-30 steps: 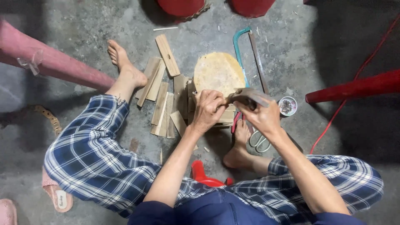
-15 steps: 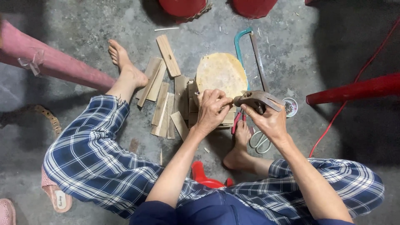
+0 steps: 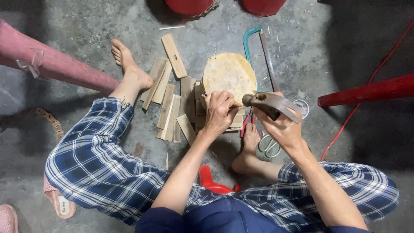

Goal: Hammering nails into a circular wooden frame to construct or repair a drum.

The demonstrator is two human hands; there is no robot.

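Raised since a second ago, the grey metal claw hammer point(image 3: 272, 105) sits gripped in the closed right hand point(image 3: 282, 129) above the round wooden block point(image 3: 229, 75), where the left hand point(image 3: 221, 113) pinches something small, readying a strike.

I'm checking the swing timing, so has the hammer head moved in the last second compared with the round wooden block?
Yes. The hammer in the right hand has shifted slightly right, away from the left hand, toward the near right rim of the round wooden block.
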